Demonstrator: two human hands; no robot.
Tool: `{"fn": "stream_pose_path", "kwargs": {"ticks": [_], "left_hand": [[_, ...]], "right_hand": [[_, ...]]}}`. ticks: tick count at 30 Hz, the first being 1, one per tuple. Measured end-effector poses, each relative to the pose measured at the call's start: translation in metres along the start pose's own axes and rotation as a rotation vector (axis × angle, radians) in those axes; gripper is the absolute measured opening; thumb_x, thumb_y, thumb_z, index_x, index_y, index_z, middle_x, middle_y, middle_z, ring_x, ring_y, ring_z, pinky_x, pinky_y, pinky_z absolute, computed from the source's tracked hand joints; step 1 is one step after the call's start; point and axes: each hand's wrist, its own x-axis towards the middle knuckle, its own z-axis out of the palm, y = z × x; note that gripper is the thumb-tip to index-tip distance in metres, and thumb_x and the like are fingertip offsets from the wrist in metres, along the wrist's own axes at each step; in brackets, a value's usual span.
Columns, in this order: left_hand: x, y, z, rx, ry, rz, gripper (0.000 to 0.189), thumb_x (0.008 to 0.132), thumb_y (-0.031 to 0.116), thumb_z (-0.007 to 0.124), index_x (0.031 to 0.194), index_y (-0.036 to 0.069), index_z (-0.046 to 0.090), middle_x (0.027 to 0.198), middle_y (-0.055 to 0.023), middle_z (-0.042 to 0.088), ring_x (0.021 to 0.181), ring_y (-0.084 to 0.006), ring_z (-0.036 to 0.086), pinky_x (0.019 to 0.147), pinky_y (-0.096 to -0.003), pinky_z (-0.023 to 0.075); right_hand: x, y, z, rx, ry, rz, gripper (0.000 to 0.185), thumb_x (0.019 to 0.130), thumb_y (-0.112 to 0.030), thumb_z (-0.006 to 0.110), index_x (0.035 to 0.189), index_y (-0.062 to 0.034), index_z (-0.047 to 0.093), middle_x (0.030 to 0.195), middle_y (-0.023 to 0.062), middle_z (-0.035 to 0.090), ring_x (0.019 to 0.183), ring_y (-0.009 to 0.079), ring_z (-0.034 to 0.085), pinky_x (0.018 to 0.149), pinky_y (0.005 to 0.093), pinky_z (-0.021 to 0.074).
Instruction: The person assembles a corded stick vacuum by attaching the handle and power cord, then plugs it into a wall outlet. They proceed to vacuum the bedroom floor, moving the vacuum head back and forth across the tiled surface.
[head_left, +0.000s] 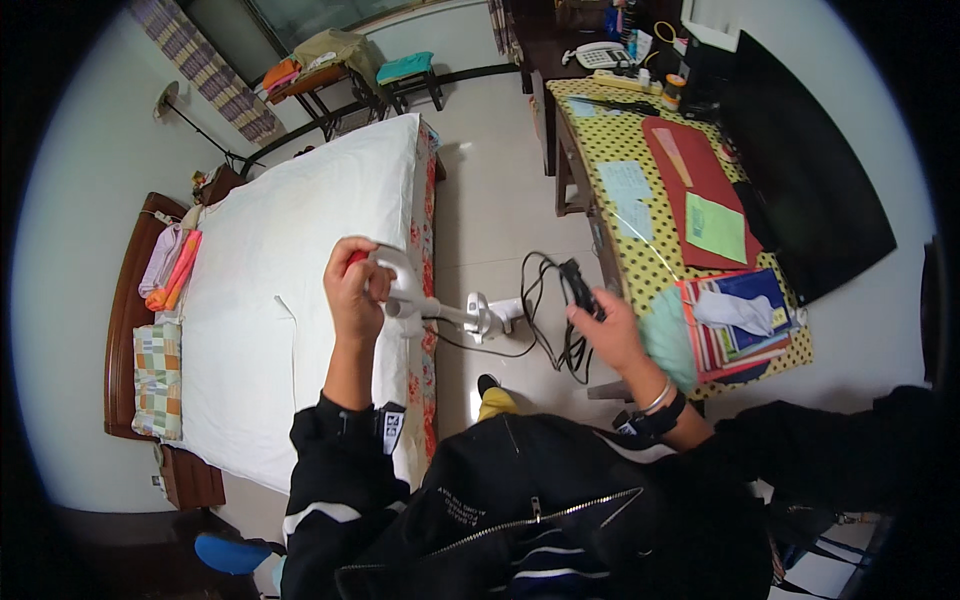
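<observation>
My left hand (358, 289) is closed around the grey handle of a white upright appliance (409, 289), apparently a stick vacuum cleaner, with a red part by my fingers. Its tube runs down to a white lower body (491, 316) over the floor. My right hand (611, 326) grips a loosely coiled black power cord (576, 281), whose loops hang below and beside it. From the coil the cord trails left to the appliance. The appliance's lower end is partly hidden behind its body.
A bed with a white sheet (247, 247) lies at left. At right a desk with a dotted yellow cloth (645, 247) bears papers, books (739, 352) and a telephone (602, 55); a television (810, 172) stands behind. Tiled floor (487, 202) runs between; a stool (405, 67) stands beyond.
</observation>
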Motion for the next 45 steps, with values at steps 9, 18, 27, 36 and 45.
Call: {"fn": "stream_pose_path", "kwargs": {"ticks": [9, 18, 27, 36, 45], "left_hand": [[0.200, -0.048, -0.032, -0.015, -0.082, -0.046, 0.021, 0.083, 0.000, 0.046, 0.100, 0.003, 0.058, 0.054, 0.0008, 0.045, 0.043, -0.0090, 0.037, 0.060, -0.0290, 0.0480], [0.371, -0.117, -0.025, 0.005, -0.053, -0.063, 0.018, 0.085, 0.002, 0.047, 0.099, 0.004, 0.058, 0.056, 0.0012, 0.046, 0.045, -0.0088, 0.038, 0.063, -0.0296, 0.0494], [0.513, -0.161, 0.007, 0.043, -0.027, -0.058, 0.015, 0.088, 0.003, 0.047, 0.095, 0.005, 0.060, 0.056, 0.0024, 0.044, 0.044, -0.0092, 0.037, 0.062, -0.0293, 0.0477], [0.640, -0.212, 0.023, 0.087, -0.132, -0.170, 0.016, 0.089, 0.002, 0.053, 0.093, 0.001, 0.068, 0.071, -0.0014, 0.056, 0.054, -0.0097, 0.050, 0.060, -0.0246, 0.0469], [0.747, -0.228, 0.026, 0.047, -0.381, -0.292, 0.033, 0.090, 0.025, 0.076, 0.112, 0.002, 0.069, 0.077, -0.0024, 0.066, 0.067, -0.0083, 0.061, 0.058, -0.0224, 0.0451]], "right_hand": [[0.185, -0.024, 0.034, 0.122, 0.258, -0.001, 0.014, 0.091, -0.010, 0.071, 0.083, -0.0039, 0.061, 0.069, -0.0090, 0.049, 0.062, 0.0008, 0.041, 0.053, 0.0211, 0.0335], [0.348, -0.006, 0.014, 0.115, 0.289, -0.031, 0.014, 0.092, -0.010, 0.069, 0.084, -0.0031, 0.060, 0.071, -0.0093, 0.049, 0.064, 0.0014, 0.040, 0.055, 0.0220, 0.0340], [0.544, -0.008, -0.001, 0.154, 0.198, -0.065, 0.013, 0.091, -0.012, 0.070, 0.086, -0.0036, 0.063, 0.071, -0.0080, 0.051, 0.062, 0.0021, 0.042, 0.055, 0.0231, 0.0353], [0.703, -0.031, 0.058, 0.020, 0.172, -0.139, 0.009, 0.091, -0.010, 0.070, 0.088, -0.0030, 0.065, 0.073, -0.0080, 0.053, 0.065, 0.0013, 0.044, 0.057, 0.0215, 0.0371], [0.826, -0.047, 0.147, -0.261, 0.176, -0.432, 0.020, 0.086, -0.018, 0.071, 0.088, -0.0008, 0.060, 0.075, 0.0126, 0.061, 0.061, 0.0268, 0.059, 0.057, 0.0372, 0.0467]]}}
